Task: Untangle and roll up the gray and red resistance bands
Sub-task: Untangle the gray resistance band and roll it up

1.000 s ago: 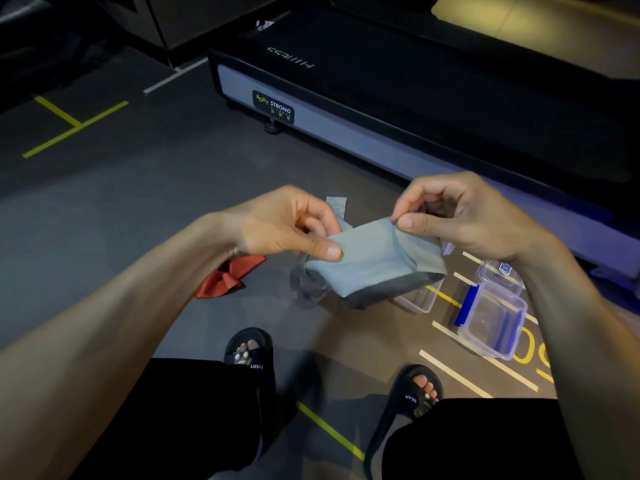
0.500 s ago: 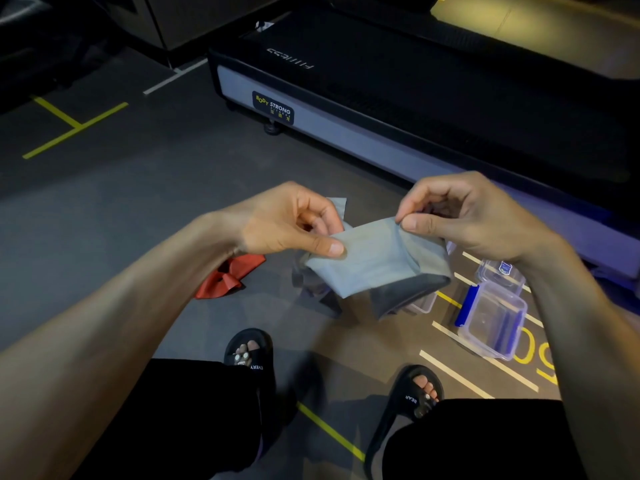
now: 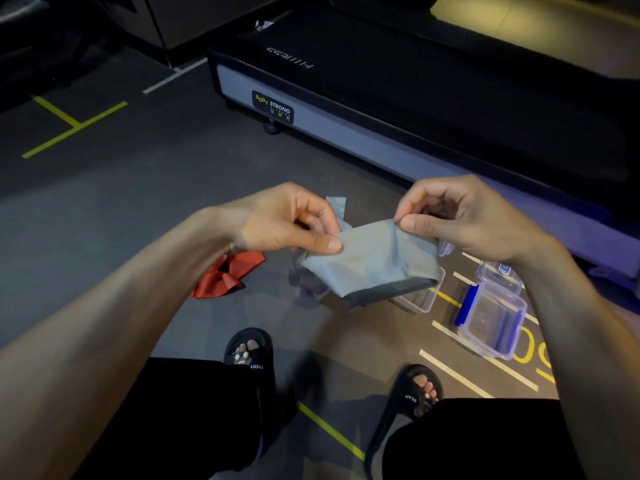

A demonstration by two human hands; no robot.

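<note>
Gym floor (image 3: pixel 138 209), two hands (image 3: pixel 287 223), one gray band (image 3: pixel 374 265), one red band (image 3: pixel 228 271)

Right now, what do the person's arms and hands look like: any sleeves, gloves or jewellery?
Both forearms are bare, with no sleeve in view. The left hand and right hand wear no gloves, and no rings, watch or wristband show.

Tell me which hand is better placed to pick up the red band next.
Left. The red band lies on the floor just below the left hand; the right hand is farther off. Both pinch the gray band.
</note>
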